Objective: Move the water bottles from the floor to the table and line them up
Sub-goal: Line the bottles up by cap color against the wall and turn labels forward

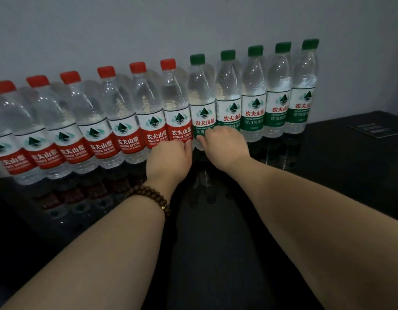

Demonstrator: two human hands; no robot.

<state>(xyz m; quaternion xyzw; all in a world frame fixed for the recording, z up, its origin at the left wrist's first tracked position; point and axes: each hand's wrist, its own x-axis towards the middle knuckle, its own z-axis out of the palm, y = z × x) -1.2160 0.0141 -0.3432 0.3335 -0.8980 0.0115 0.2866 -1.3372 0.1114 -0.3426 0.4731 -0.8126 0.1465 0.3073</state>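
A long row of upright water bottles stands on the glossy black table (327, 166) against the grey wall. Several on the left have red caps and red labels, several on the right have green caps and green labels. My left hand (169, 159), with a bead bracelet on the wrist, rests against the lower part of the rightmost red bottle (176, 113). My right hand (224, 146) presses on the lower part of the leftmost green bottle (201, 101) and partly covers the second green bottle (230, 95). Both hands have curled fingers; how far they wrap the bottles is hidden.
A dark flat card or booklet (376, 128) lies on the table at the far right. The wall runs right behind the bottles. The table's near surface reflects the bottles.
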